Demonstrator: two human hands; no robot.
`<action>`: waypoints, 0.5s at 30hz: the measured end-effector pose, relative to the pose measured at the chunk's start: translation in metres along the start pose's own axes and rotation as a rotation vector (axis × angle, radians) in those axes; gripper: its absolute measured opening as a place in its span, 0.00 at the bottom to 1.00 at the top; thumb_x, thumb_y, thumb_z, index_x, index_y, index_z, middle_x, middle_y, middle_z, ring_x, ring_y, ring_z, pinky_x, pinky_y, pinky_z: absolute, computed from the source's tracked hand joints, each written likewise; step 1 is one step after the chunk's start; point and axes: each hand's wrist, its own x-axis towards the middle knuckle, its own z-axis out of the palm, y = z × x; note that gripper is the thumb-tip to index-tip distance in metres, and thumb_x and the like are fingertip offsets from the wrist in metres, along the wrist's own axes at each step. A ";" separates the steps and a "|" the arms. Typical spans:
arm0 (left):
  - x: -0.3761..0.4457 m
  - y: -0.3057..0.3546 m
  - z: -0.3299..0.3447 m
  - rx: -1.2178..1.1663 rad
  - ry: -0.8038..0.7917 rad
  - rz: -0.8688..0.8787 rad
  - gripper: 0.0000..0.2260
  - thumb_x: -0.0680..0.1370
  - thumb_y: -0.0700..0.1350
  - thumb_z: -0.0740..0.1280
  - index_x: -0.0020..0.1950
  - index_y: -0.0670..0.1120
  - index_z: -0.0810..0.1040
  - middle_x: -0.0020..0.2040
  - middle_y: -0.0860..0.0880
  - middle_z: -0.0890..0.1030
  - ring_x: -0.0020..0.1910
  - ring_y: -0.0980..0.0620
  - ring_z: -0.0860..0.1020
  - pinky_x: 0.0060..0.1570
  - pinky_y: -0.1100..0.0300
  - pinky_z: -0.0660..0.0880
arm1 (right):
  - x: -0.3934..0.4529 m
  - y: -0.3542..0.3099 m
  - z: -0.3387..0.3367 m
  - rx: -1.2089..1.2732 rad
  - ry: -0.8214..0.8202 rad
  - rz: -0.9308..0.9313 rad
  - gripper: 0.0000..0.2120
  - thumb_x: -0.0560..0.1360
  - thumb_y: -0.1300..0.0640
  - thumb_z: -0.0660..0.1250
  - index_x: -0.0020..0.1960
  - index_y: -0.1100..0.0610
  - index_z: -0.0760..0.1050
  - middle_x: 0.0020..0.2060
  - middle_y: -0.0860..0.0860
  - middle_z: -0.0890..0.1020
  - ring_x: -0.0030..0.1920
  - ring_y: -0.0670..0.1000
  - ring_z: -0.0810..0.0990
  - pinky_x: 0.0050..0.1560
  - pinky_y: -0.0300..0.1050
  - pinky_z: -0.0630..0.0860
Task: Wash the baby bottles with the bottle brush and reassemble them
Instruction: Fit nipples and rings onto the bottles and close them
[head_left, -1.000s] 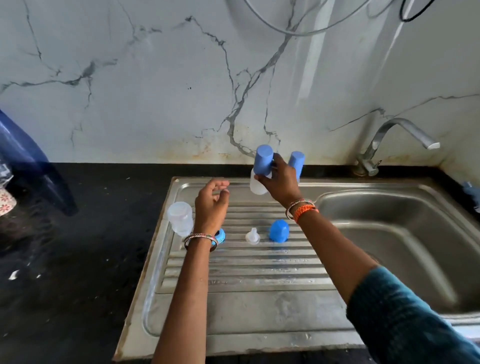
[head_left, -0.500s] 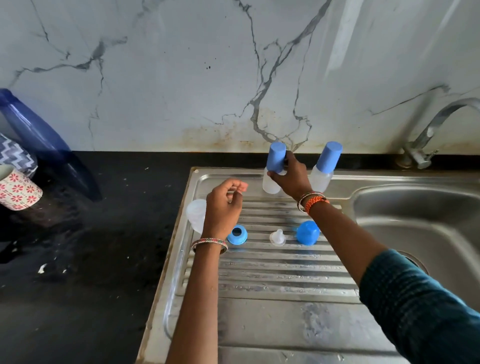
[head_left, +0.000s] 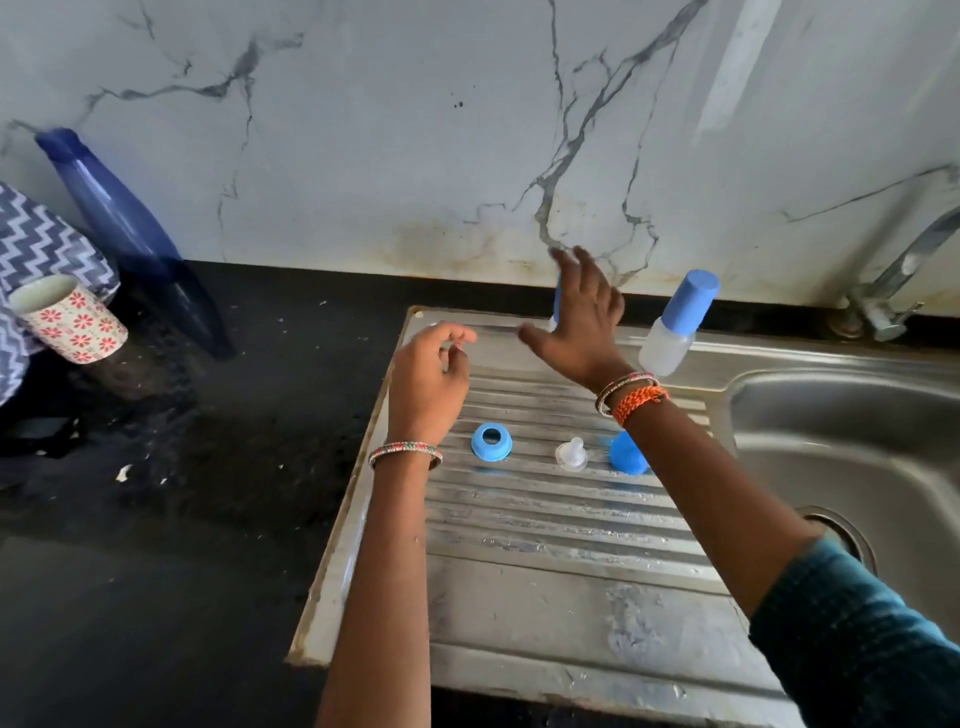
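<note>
Both hands hold nothing: the right hand (head_left: 582, 322) is spread, the left hand (head_left: 434, 374) loosely curled. A bump could tip the capped bottle (head_left: 675, 325) at the sink's back edge.

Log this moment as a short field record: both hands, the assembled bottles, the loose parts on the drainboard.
left hand: loosely curled over the drainboard's left edge, holding nothing
right hand: fingers spread, blurred, in front of a blue-capped bottle
blue-capped bottle behind right hand: mostly hidden, contact unclear
clear baby bottle with blue cap: standing free at the sink's back rim
blue plastic screw ring: flat on the ribbed steel drainboard
clear silicone teat: right of the ring
blue dome cap: partly hidden by right forearm
</note>
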 end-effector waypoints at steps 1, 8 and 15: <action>0.002 -0.003 -0.006 -0.014 0.039 -0.014 0.11 0.76 0.33 0.62 0.51 0.46 0.80 0.52 0.51 0.81 0.50 0.57 0.78 0.50 0.68 0.74 | -0.004 -0.010 0.003 -0.005 -0.054 -0.050 0.44 0.63 0.41 0.64 0.76 0.50 0.56 0.76 0.56 0.55 0.75 0.58 0.53 0.72 0.63 0.46; -0.003 -0.044 -0.018 -0.048 0.176 -0.227 0.17 0.77 0.44 0.66 0.65 0.47 0.73 0.63 0.47 0.73 0.61 0.52 0.72 0.62 0.57 0.68 | -0.004 -0.017 0.046 -0.420 -0.164 0.109 0.33 0.71 0.46 0.70 0.72 0.51 0.61 0.76 0.59 0.50 0.75 0.66 0.47 0.71 0.67 0.51; 0.024 -0.065 -0.016 0.196 -0.149 -0.347 0.12 0.76 0.51 0.66 0.59 0.50 0.76 0.59 0.48 0.77 0.60 0.47 0.74 0.57 0.49 0.73 | 0.017 -0.011 0.058 -0.353 -0.431 -0.118 0.34 0.72 0.62 0.66 0.75 0.48 0.58 0.67 0.56 0.72 0.66 0.59 0.69 0.60 0.57 0.73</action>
